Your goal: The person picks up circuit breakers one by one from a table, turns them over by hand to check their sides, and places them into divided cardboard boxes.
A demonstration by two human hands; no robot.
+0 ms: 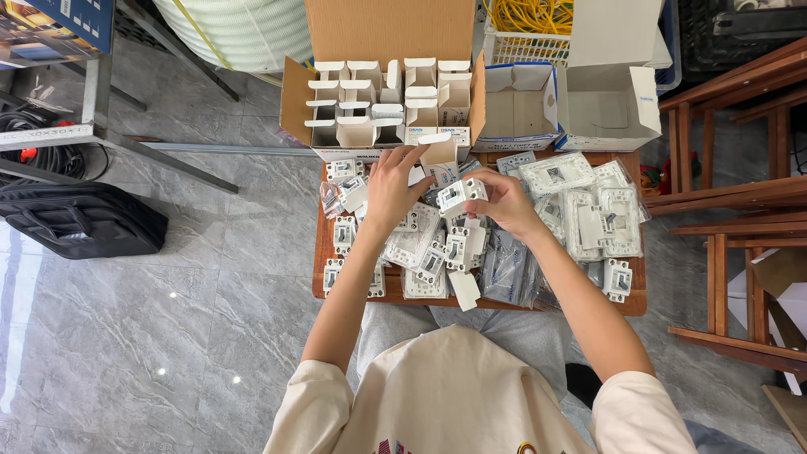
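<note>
The right hand [498,200] pinches a small white breaker [461,195] just above the low wooden table [319,244], while the left hand [393,187] has its fingers curled on a little white box [437,160] with its flap open. This looks like the packing step (one part, one box). Next, the breaker would need to line up with the box's open mouth and slide in.

Grey marble floor [185,277], wooden chairs [740,193], black bag [80,220].
</note>
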